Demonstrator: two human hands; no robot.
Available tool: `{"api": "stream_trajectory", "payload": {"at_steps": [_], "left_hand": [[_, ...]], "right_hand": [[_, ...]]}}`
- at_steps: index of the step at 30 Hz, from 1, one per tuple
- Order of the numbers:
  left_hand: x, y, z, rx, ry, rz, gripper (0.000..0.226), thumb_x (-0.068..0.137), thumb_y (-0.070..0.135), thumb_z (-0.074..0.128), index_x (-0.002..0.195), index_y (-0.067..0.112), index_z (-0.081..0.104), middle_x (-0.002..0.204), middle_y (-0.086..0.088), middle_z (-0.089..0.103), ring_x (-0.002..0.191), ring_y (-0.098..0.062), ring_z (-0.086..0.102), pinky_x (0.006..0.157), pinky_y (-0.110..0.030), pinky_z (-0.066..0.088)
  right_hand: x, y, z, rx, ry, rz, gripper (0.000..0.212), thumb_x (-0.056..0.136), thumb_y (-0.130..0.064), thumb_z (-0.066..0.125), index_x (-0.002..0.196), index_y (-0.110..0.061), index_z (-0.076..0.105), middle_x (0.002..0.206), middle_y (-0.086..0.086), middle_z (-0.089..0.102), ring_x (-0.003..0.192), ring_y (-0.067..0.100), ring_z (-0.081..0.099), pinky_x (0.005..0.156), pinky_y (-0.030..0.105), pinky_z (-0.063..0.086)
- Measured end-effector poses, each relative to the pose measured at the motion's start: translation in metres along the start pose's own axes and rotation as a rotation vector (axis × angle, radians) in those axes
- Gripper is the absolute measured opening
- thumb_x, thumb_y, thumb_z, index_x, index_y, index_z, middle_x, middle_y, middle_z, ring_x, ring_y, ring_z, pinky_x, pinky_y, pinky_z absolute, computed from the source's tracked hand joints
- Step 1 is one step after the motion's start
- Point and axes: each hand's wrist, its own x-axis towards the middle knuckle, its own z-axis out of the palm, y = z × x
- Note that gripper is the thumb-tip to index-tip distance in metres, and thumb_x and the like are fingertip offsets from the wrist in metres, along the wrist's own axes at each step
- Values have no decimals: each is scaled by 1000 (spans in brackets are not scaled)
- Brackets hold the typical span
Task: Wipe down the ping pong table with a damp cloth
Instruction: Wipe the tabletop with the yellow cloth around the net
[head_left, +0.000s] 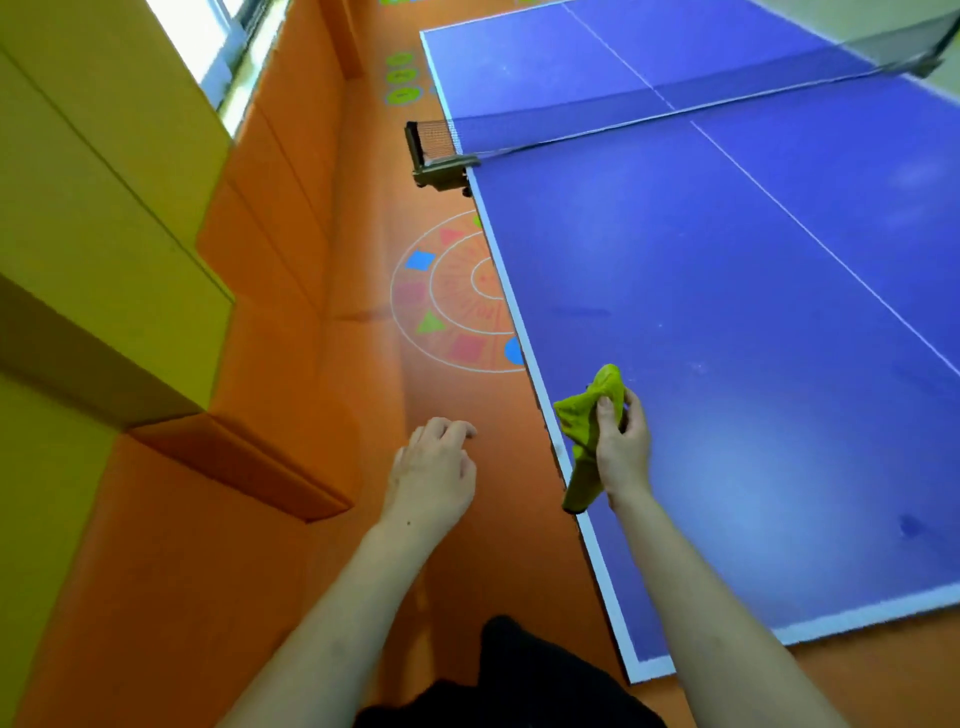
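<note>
The blue ping pong table with white edge lines fills the right half of the view, and its net crosses at the top. My right hand is shut on a bunched yellow-green cloth, held over the table's left edge near the front corner. The cloth hangs down past my wrist. Left of the table, over the orange floor, my left hand hovers with nothing in it, fingers loosely apart. Faint smudges and a dark spot show on the table top.
The net's clamp post sticks out past the table's left edge. Orange padded steps and yellow-green blocks line the left side. A painted circle with coloured shapes marks the orange floor strip between steps and table.
</note>
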Motion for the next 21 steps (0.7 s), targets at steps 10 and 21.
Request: {"api": "stream_trajectory", "payload": {"at_steps": [10,21], "left_hand": [[92,46,44,-29,-240,457,32,93,20,48,123,27,57,121,4,55,114,-22,52,88,-38,44],[153,65,96,-36,-613,880,34,96,17,43,126,24,58,127,1,56,108,-21,54,80,-40,52]], "right_hand": [[-7,8,-43,-33,342,62,31,108,-41,56,138,-33,59,122,-16,69,111,0,65,89,20,52],[-83,61,-41,36,882,277,33,107,-40,59,140,-35,59,126,-5,71,111,16,70,93,45,60]]}}
